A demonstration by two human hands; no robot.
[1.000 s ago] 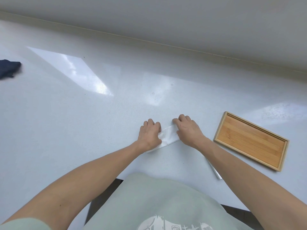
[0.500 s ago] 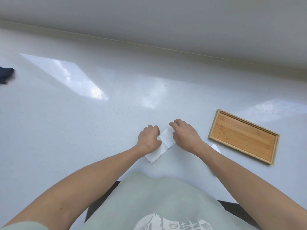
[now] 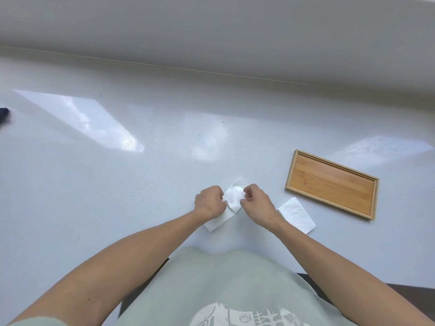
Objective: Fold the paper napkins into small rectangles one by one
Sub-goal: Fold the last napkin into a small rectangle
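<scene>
A white paper napkin (image 3: 233, 196) lies on the white counter just in front of me, its far end lifted and bent back toward me. My left hand (image 3: 209, 204) pinches its left edge and my right hand (image 3: 257, 204) pinches its right edge. The napkin's near end still rests flat on the counter below my left wrist. A second white napkin (image 3: 297, 214), folded into a rectangle, lies flat to the right of my right wrist.
An empty bamboo tray (image 3: 332, 182) sits on the counter (image 3: 141, 184) at the right, just beyond the second napkin. A dark cloth (image 3: 4, 114) shows at the far left edge. The counter ends at the wall behind and at my body in front.
Both hands went from pressing the napkin flat to pinching its edges and lifting its far end toward me. The view shifted, so the second napkin beside my right wrist now shows fully.
</scene>
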